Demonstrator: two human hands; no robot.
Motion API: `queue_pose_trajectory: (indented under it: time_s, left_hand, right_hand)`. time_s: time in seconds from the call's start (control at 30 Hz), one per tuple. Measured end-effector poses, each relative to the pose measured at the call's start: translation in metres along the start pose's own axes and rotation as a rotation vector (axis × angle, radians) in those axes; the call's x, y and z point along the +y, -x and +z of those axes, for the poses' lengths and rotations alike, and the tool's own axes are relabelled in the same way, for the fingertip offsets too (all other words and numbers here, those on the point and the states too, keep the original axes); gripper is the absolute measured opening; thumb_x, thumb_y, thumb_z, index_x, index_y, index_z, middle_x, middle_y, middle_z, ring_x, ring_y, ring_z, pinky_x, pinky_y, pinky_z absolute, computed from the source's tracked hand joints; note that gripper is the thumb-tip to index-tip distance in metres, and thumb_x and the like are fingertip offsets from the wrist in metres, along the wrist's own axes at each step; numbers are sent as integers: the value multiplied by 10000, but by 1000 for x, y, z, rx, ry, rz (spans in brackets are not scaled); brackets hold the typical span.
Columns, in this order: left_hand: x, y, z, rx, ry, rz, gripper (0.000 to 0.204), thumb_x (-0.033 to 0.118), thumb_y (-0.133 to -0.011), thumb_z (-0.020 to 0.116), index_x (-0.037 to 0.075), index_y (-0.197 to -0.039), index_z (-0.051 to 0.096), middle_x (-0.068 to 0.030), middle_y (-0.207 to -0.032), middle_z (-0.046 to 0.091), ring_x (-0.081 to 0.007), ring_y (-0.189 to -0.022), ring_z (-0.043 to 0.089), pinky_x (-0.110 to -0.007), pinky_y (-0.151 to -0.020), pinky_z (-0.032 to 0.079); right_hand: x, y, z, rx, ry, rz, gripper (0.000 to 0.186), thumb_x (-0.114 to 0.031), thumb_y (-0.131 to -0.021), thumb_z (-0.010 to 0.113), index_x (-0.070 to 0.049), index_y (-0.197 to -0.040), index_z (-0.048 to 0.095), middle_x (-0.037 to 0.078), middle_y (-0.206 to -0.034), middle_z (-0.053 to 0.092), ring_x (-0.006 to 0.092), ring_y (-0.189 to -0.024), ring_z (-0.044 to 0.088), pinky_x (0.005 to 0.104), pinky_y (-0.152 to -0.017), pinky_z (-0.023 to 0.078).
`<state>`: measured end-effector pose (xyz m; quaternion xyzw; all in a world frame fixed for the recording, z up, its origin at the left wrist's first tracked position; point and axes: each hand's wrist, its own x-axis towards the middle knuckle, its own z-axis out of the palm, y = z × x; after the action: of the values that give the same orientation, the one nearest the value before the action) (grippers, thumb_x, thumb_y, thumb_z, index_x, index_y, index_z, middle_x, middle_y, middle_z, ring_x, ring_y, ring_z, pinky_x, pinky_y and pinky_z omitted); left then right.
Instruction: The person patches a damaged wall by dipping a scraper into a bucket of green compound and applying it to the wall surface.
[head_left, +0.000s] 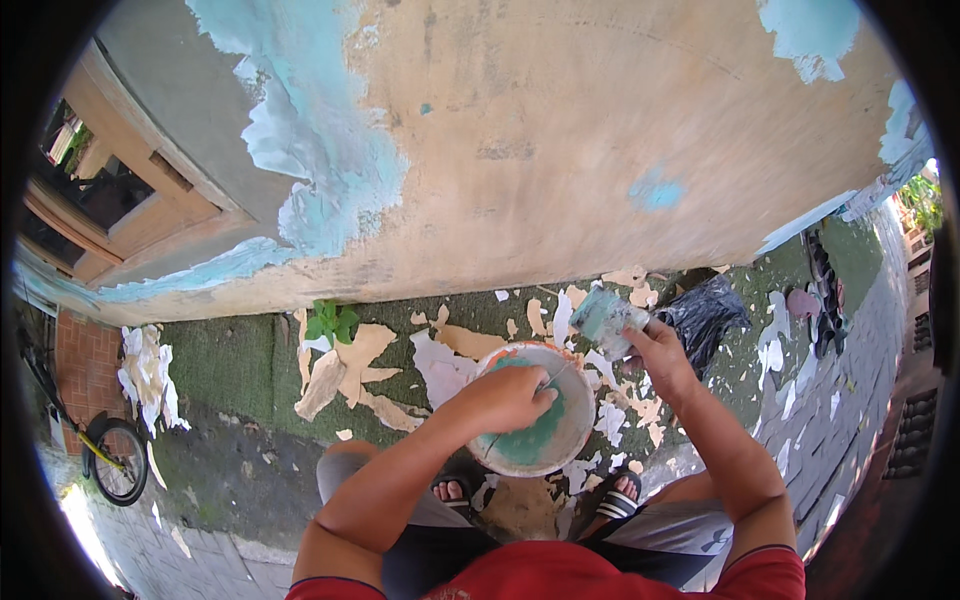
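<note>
Below me stands a round white bucket (577, 440) with an orange-stained rim and green-blue paint (520, 440) inside. My left hand (515, 398) is over its mouth, fingers closed on a thin wire that crosses from rim to rim and looks like the bucket's handle. To the right, above the far rim, my right hand (657, 352) grips a broad, flat tool (603, 318) smeared with grey-blue paint. Whether that tool is a wide brush or a scraper, I cannot tell. My right fingers partly hide its near end.
A patchy wall (520, 180) with peeling blue paint rises ahead. Paint flakes (365, 355) litter the green ground around my sandalled feet. A black plastic bag (708, 315) lies beyond my right hand. There is a small plant (330, 322) by the wall and a bicycle wheel (118, 462) far left.
</note>
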<state>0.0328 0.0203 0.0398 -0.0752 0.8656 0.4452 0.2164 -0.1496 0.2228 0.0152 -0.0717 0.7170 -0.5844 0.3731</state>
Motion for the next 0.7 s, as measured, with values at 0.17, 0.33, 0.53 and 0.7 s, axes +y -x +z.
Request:
queue_pose_trajectory:
  time_s: [0.17, 0.33, 0.53, 0.7]
  left_hand:
    - [0, 6, -1, -11, 36, -11, 355, 342, -983, 508, 5, -1077, 564, -131, -782, 688, -214, -676, 681, -378, -660, 512]
    - [3, 5, -4, -60, 88, -14, 362, 357, -995, 490, 2, -1021, 554, -120, -751, 679, -200, -656, 673, -359, -651, 510]
    - [17, 9, -9, -106, 193, -49, 362, 355, -1010, 477, 7, -959, 565, -75, -697, 651, -162, -629, 652, -322, -610, 505]
    - [19, 5, -12, -101, 276, -45, 369, 350, -1017, 478, 5, -936, 581, -43, -663, 621, -139, -608, 628, -291, -577, 495]
  right_hand:
    - [3, 0, 7, 26, 21, -11, 235, -198, -930, 643, -7, -1067, 640, 45, -857, 667, 97, -644, 588, 245, -512, 465]
    - [1, 2, -2, 34, 3, -39, 245, -196, -936, 639, 19, -1053, 637, 54, -842, 664, 95, -617, 574, 250, -505, 455]
    - [1, 7, -15, 86, 26, -45, 240, -183, -945, 620, 30, -1057, 623, 63, -846, 662, 97, -646, 580, 250, -527, 463]
    - [-2, 10, -33, 98, 34, -79, 261, -185, -952, 606, 25, -1105, 624, 52, -884, 665, 97, -678, 589, 249, -530, 472]
